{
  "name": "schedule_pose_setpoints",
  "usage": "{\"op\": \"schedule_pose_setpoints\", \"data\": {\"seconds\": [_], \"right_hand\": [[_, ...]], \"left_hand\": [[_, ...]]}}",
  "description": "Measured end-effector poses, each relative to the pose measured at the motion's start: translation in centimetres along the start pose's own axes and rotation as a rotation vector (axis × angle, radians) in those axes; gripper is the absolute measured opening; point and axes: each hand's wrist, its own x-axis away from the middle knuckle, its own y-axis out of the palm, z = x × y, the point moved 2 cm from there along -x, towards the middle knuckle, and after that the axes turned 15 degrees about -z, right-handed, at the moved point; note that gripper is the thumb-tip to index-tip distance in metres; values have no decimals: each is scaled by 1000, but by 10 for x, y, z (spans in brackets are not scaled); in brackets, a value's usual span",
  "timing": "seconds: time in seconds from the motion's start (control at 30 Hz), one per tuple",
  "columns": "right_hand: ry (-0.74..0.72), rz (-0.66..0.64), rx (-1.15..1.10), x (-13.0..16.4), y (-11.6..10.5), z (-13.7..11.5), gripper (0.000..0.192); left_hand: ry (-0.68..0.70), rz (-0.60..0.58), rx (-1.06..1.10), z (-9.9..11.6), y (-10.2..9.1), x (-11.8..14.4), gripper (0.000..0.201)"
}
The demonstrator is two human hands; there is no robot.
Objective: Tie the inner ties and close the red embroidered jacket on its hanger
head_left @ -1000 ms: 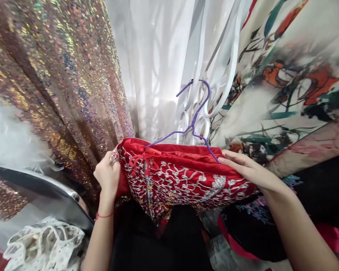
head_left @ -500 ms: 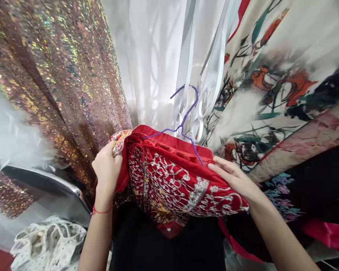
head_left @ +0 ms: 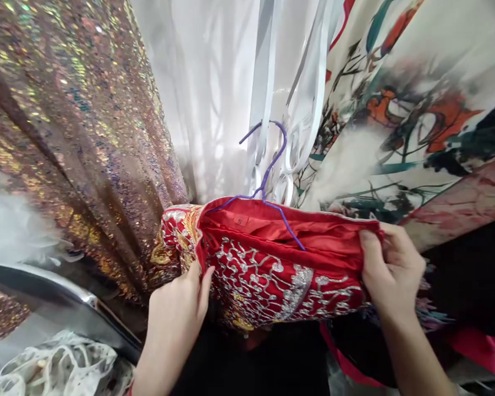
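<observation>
Centre of the frame: red embroidered garment (head_left: pixel 272 264) on a purple wire hanger (head_left: pixel 268 181), hook rising toward the upper middle against white sheer fabric (head_left: pixel 214 99). Long axis of the garment's top edge running left to right, almost level, dipping slightly toward the right side of the frame. Red satin lining open along that edge, a small size tag (head_left: pixel 241 221) just right of the left fold, silver and gold embroidery facing down and toward the camera.

Left hand (head_left: pixel 177 313) at lower centre-left, below the garment's left end, palm against the embroidered cloth, fingers extended and loosely spread rather than clenched; whether anything is pinched behind the fingers, impossible to tell. Right hand (head_left: pixel 391 269) at centre-right, closed on the right end of the top edge, thumb over the red hem, fingers curled behind it.

Garment thus spanning between both hands, above and slightly right of the left one, directly left of the right one. Right hand the nearer to the top edge and the only one gripping; hanger's right arm slanting down toward it, well short of touching.

Around: sequinned gold fabric (head_left: pixel 74 121) filling the upper left, floral printed cloth (head_left: pixel 416 110) at upper right, white lace (head_left: pixel 53 366) in the lower left corner.
</observation>
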Motion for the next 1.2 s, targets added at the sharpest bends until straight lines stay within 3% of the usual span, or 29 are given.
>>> {"op": "schedule_pose_setpoints", "data": {"seconds": [0.1, 0.17, 0.23, 0.33, 0.47, 0.63, 0.7, 0.83, 0.9, 0.97, 1.07, 1.2], "right_hand": [[84, -95, -159, 0, 11, 2, 25], [127, -148, -202, 3, 14, 0, 27], [163, -212, -238, 8, 13, -3, 29], [224, -295, -278, 14, 7, -8, 30], [255, -323, -355, 15, 0, -4, 31], [150, -497, -486, 27, 11, 32, 34], [123, -431, -451, 37, 13, 44, 34], [132, -29, -316, 48, -2, 44, 30], [56, 82, -172, 47, -15, 32, 31], [-67, 197, 35, 43, -29, 22, 30], [-210, 380, 351, 41, -45, 19, 25], [-244, 290, 547, 38, -57, 30, 24]], "left_hand": [[318, 270, 169, 32, -9, 3, 17], [595, 405, 244, 59, -20, -8, 15], [774, 507, 223, 87, -30, -27, 24], [847, 457, 189, 122, -35, -62, 45], [957, 309, 170, 144, -29, -91, 22], [941, 467, 406, 134, -28, -87, 22], [929, 535, 431, 131, -26, -77, 19], [967, 861, 376, 137, -12, -56, 14], [1022, 825, 281, 143, -1, -54, 29], [1036, 679, 196, 147, 10, -59, 38], [1082, 609, 142, 145, 23, -70, 28], [1027, 703, 158, 143, 36, -89, 22]]}}
